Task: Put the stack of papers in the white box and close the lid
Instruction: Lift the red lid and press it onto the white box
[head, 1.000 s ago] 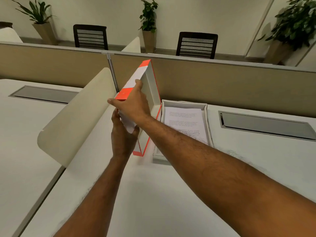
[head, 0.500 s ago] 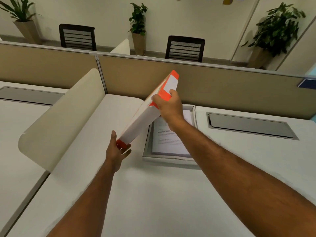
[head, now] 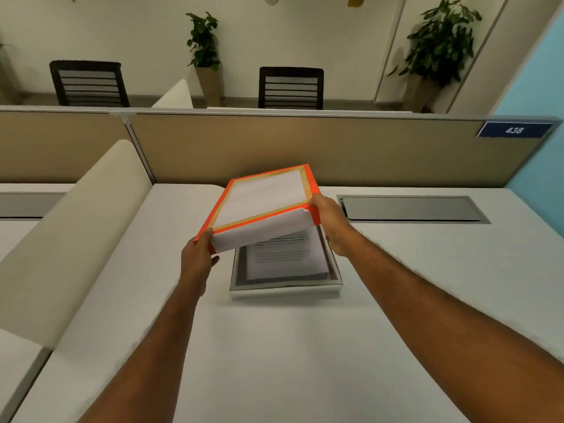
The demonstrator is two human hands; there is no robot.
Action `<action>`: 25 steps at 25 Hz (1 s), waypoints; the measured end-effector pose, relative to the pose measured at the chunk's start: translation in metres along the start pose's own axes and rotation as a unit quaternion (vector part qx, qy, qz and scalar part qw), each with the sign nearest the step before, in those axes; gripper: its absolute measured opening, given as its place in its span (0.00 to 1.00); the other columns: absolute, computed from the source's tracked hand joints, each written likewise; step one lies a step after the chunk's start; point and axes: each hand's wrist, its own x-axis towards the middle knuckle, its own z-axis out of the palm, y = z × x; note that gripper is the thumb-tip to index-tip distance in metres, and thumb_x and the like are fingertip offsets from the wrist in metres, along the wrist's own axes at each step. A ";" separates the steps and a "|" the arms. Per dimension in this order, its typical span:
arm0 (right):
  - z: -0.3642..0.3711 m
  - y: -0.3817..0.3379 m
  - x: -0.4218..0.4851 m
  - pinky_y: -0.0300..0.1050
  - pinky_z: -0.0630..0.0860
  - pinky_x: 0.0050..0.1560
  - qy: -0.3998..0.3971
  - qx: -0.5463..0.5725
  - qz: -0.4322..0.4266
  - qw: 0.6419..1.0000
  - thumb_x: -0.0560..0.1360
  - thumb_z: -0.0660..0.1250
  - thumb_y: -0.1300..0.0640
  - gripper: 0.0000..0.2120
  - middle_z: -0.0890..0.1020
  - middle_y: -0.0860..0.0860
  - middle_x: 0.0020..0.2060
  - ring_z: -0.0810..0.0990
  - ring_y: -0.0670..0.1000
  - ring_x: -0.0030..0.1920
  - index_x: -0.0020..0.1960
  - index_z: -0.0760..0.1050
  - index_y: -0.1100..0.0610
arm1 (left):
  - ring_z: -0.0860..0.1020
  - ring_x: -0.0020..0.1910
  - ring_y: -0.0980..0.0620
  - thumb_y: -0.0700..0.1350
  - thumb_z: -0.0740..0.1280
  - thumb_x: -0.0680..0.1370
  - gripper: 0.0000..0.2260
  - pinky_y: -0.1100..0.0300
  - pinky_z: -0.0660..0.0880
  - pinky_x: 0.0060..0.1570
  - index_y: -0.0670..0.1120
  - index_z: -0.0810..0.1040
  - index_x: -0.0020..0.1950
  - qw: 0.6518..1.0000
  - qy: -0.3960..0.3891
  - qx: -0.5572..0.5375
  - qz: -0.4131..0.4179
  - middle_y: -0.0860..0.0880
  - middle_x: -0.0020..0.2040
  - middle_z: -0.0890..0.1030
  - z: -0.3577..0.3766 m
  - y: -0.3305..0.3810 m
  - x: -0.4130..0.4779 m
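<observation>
The white box [head: 285, 287] lies open on the desk in front of me, with the stack of papers [head: 287, 257] lying flat inside it. Above its far half I hold the lid [head: 262, 198], white with orange edges, top side up and tilted down towards me. My left hand [head: 198, 257] grips the lid's near left corner. My right hand [head: 331, 222] grips its near right corner. The lid hides the far part of the box and papers.
A cream curved divider [head: 79, 233] rises at the left of the desk. A tan partition wall [head: 335, 151] runs behind the box. A grey cable hatch [head: 409, 209] is set into the desk at the right. Two chairs and potted plants stand beyond the wall.
The lid has swung from upright on its edge at the box's left to nearly flat over the box. My left hand moved to its near corner, my right hand to the right corner.
</observation>
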 end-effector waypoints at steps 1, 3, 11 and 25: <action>-0.006 0.006 0.002 0.40 0.72 0.37 0.004 -0.005 -0.007 1.000 0.78 0.59 0.44 0.19 0.82 0.51 0.51 0.81 0.50 0.47 0.64 0.71 0.53 | 0.77 0.55 0.47 0.54 0.61 0.80 0.17 0.48 0.76 0.56 0.49 0.70 0.66 1.000 -0.005 0.013 0.015 0.49 0.57 0.76 0.004 0.000 0.001; -0.016 0.017 0.007 0.42 0.76 0.44 0.013 -0.011 -0.013 1.000 0.78 0.59 0.40 0.25 0.81 0.52 0.58 0.81 0.50 0.51 0.69 0.68 0.52 | 0.78 0.51 0.49 0.56 0.61 0.80 0.13 0.54 0.77 0.50 0.52 0.71 0.62 0.998 -0.016 0.035 0.042 0.51 0.54 0.77 0.010 0.002 0.002; -0.035 0.048 0.022 0.43 0.71 0.51 0.022 -0.035 -0.021 0.999 0.80 0.56 0.41 0.29 0.71 0.52 0.70 0.73 0.47 0.55 0.78 0.55 0.49 | 0.79 0.49 0.48 0.56 0.61 0.80 0.18 0.51 0.77 0.53 0.47 0.74 0.64 0.988 -0.018 0.125 0.086 0.49 0.55 0.78 0.031 0.011 0.006; -0.045 0.120 0.025 0.36 0.78 0.37 0.028 -0.075 -0.018 0.997 0.78 0.64 0.50 0.18 0.79 0.52 0.60 0.81 0.49 0.47 0.67 0.69 0.52 | 0.77 0.56 0.46 0.52 0.62 0.81 0.21 0.55 0.77 0.52 0.45 0.71 0.71 0.979 -0.047 0.189 0.064 0.44 0.63 0.78 0.015 -0.061 -0.026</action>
